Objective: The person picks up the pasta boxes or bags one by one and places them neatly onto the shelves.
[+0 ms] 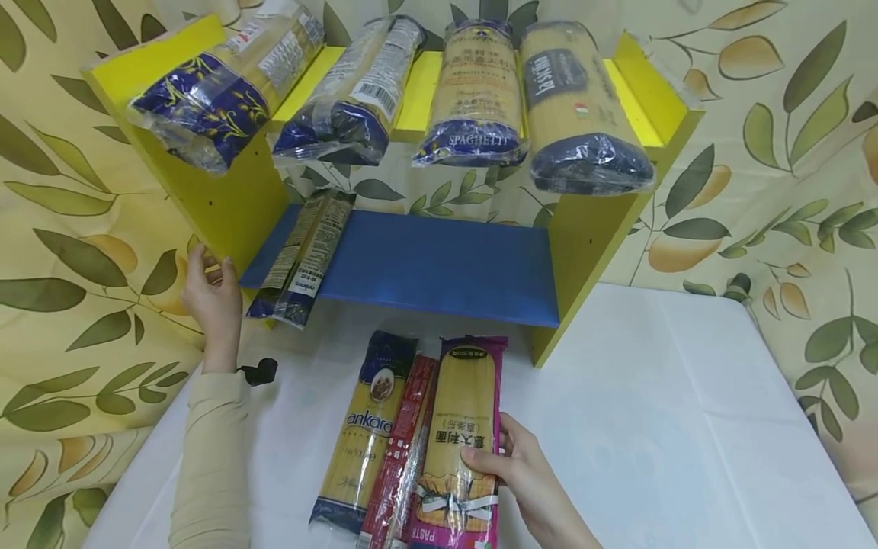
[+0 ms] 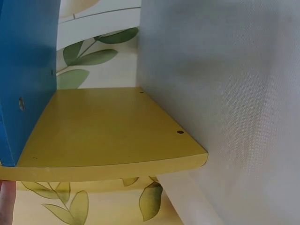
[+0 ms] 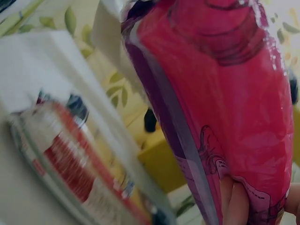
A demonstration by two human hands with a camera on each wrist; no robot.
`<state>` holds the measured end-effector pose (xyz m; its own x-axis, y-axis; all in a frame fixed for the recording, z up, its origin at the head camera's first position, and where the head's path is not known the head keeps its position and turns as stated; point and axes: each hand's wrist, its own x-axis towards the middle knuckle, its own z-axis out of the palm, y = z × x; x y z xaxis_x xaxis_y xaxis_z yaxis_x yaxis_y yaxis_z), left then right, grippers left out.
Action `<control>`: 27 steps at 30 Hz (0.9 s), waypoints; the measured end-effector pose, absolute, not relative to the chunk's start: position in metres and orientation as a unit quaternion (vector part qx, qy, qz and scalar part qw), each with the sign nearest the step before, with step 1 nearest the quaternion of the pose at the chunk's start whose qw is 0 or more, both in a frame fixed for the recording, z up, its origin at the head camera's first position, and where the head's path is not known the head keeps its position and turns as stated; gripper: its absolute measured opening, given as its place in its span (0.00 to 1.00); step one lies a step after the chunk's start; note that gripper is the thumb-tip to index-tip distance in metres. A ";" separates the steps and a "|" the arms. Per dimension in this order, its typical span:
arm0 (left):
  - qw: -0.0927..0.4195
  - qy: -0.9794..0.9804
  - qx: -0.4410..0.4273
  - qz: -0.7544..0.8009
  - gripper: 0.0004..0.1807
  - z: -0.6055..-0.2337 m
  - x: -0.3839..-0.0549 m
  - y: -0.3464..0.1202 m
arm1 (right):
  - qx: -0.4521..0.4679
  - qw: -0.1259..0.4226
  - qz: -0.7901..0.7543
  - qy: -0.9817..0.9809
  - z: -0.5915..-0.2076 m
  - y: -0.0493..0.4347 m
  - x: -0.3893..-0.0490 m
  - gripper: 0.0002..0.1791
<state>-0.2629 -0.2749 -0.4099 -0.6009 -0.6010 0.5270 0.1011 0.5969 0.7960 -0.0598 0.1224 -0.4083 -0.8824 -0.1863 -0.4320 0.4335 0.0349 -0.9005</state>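
My right hand (image 1: pixel 531 476) grips a pink and purple pasta packet (image 1: pixel 463 419) along its right edge, thumb across the front. In the right wrist view the pink back of this packet (image 3: pixel 225 103) shows, with fingers (image 3: pixel 234 201) against it. Beside it lie a narrow red packet (image 1: pixel 403 450) and a blue-topped Ankara pasta packet (image 1: pixel 366 427). My left hand (image 1: pixel 213 297) is raised at the outer side of the shelf's yellow left panel (image 1: pixel 226 191), its fingers loosely bent and holding no packet. In the left wrist view a fingertip (image 2: pixel 6 201) shows right at the panel's edge.
Several spaghetti packets (image 1: pixel 480 91) lie along the yellow upper shelf, their ends jutting over the front. One dark Ankara packet (image 1: pixel 305 255) lies at the left of the blue lower shelf (image 1: pixel 439 267). A white cloth (image 1: pixel 638 427) covers the table; leaf-patterned fabric (image 1: pixel 775 152) hangs behind.
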 end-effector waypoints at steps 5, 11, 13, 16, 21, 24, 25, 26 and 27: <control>0.416 -0.793 0.153 -0.418 0.17 -0.411 -0.264 -0.275 | 0.049 0.251 -0.709 0.657 -0.395 0.118 -0.058 0.36; 0.421 -0.789 0.148 -0.422 0.18 -0.411 -0.264 -0.275 | 0.024 0.246 -0.715 0.654 -0.381 0.107 -0.063 0.36; 0.421 -0.790 0.149 -0.421 0.18 -0.410 -0.263 -0.275 | 0.017 0.242 -0.716 0.655 -0.377 0.104 -0.068 0.35; 0.418 -0.791 0.152 -0.420 0.17 -0.410 -0.263 -0.275 | 0.007 0.238 -0.716 0.656 -0.372 0.101 -0.080 0.33; 0.413 -0.795 0.157 -0.416 0.18 -0.410 -0.262 -0.276 | -0.014 0.221 -0.709 0.670 -0.368 0.094 -0.104 0.31; 0.412 -0.797 0.157 -0.414 0.18 -0.409 -0.261 -0.276 | -0.014 0.199 -0.704 0.682 -0.369 0.088 -0.120 0.28; 0.411 -0.798 0.157 -0.412 0.19 -0.409 -0.261 -0.276 | -0.012 0.192 -0.703 0.685 -0.369 0.086 -0.126 0.27; 0.410 -0.799 0.156 -0.411 0.19 -0.410 -0.261 -0.275 | -0.010 0.186 -0.703 0.687 -0.369 0.083 -0.131 0.26; 0.410 -0.799 0.155 -0.411 0.19 -0.410 -0.261 -0.275 | -0.007 0.181 -0.704 0.687 -0.369 0.081 -0.137 0.25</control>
<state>-0.2609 -0.2751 -0.4099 -0.6153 -0.5854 0.5279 0.0894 0.6136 0.7845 -0.1372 0.0811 -0.3690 -0.9342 -0.2652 -0.2385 0.2449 0.0092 -0.9695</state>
